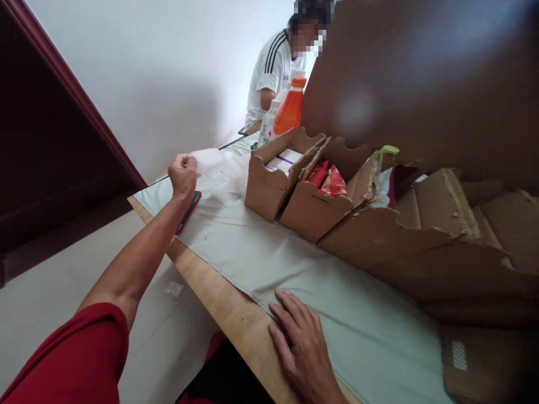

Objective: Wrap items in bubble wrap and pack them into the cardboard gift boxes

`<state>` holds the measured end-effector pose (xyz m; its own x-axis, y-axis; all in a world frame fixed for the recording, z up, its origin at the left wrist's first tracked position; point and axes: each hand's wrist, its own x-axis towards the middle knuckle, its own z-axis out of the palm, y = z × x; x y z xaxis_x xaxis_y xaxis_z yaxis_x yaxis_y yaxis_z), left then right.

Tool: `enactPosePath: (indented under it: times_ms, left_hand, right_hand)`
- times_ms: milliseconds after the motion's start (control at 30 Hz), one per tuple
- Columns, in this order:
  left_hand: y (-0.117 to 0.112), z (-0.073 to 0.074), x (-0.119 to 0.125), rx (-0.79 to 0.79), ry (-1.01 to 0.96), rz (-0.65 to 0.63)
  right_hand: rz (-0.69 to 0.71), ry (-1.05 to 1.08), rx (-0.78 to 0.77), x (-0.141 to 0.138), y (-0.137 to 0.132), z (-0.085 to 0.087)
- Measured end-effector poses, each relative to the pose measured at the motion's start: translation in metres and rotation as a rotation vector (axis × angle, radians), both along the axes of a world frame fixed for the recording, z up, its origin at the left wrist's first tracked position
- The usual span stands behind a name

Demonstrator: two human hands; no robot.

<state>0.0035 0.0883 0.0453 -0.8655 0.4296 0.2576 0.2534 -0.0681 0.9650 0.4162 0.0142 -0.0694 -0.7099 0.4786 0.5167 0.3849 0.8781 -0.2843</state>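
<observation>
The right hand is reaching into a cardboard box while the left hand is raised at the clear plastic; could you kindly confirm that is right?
Not quite: the right hand isn't reaching in; the head view shows it resting on the pale green cloth. The left hand is raised at the clear plastic.

A pale green cloth [261, 247] covers a table [202, 276], leaving a strip of bare wood along the near edge. On the cloth lie a red-edged phone [194, 205] and some thin, see-through plastic [229, 175]. Open cardboard boxes [261, 192] stand in a row. The right hand [301, 336] rests, fingers spread, over the edge.
</observation>
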Motion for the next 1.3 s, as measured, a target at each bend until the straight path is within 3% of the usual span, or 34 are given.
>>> enactPosePath:
  times_ms: [100,167,300,400,500,633,833,1000,1167,1300]
  left_hand:
    - [-0.029,0.009,0.035,0.071,-0.111,-0.038]
    - [-0.049,0.006,0.071,0.061,-0.194,-0.162]
    - [-0.08,-0.016,0.153,-0.051,-0.4,-0.484]
    - [-0.094,-0.035,0.208,-0.149,-0.541,-0.662]
    - [-0.102,-0.05,0.248,-0.21,-0.643,-0.805]
    - [-0.11,-0.062,0.279,-0.262,-0.724,-0.963]
    - [-0.118,-0.066,0.291,-0.312,-0.697,-1.046]
    - [-0.121,-0.067,0.272,-0.35,-0.739,-1.115]
    - [-0.121,-0.069,0.237,-0.406,-0.736,-1.223]
    - [-0.125,-0.073,0.22,-0.387,-0.729,-1.169]
  right_hand:
    - [-0.008,0.045,-0.051,0.001,0.002,0.001]
    - [-0.034,0.099,-0.094,0.004,0.002,0.01]
    - [-0.16,0.242,-0.141,0.021,-0.008,0.044]
    - [-0.154,0.29,-0.117,0.036,-0.023,0.065]
    - [-0.148,0.206,-0.113,0.049,-0.036,0.065]
    - [-0.276,0.154,-0.185,0.066,-0.044,0.047]
    - [-0.357,0.349,-0.527,0.079,-0.045,0.041]
    - [-0.52,0.716,-0.933,0.086,-0.035,0.041]
    - [-0.565,0.968,-1.019,0.091,-0.015,0.045]
    - [-0.551,0.969,-1.045,0.079,-0.009,0.048]
